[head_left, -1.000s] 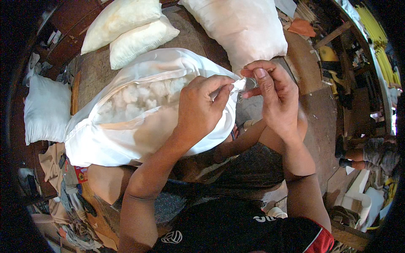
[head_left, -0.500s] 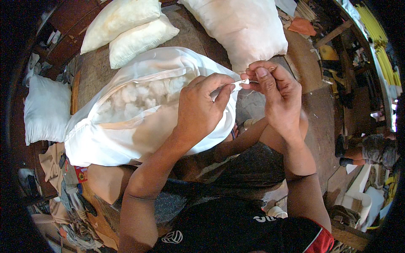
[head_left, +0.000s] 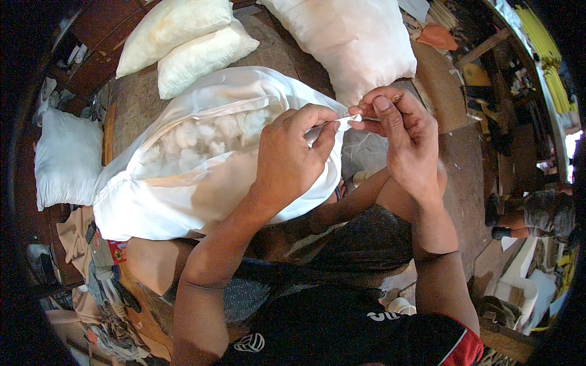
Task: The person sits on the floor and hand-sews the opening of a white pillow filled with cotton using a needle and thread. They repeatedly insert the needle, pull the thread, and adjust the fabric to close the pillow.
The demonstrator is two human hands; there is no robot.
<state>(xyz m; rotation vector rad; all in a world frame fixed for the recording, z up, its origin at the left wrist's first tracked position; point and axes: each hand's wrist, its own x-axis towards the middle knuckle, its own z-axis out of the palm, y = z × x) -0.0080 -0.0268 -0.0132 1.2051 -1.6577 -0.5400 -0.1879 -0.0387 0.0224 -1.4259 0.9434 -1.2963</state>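
A white pillow cover [head_left: 213,210] lies across my lap with a long gap in its side, and loose white stuffing [head_left: 210,131] shows inside. My left hand [head_left: 293,149] pinches the twisted edge of this cover at its right end. My right hand [head_left: 403,137] is closed right beside that pinched edge, fingertips at the cloth's gathered tip. Something thin and small sits between its thumb and forefinger, too small to make out. Loose pale thread [head_left: 366,143] hangs beneath the fingers.
A big stuffed white pillow [head_left: 366,43] lies ahead, two cream pillows [head_left: 204,58] at far left, and another white pillow [head_left: 68,158] at the left. Cloth scraps [head_left: 113,305] pile at lower left. Someone's leg [head_left: 519,221] shows at the right, near yellow material [head_left: 552,67].
My right hand has shifted very slightly, its fingers turning a little at the cloth's tip. The left hand keeps its pinch. At the right edge the other person's leg has moved slightly.
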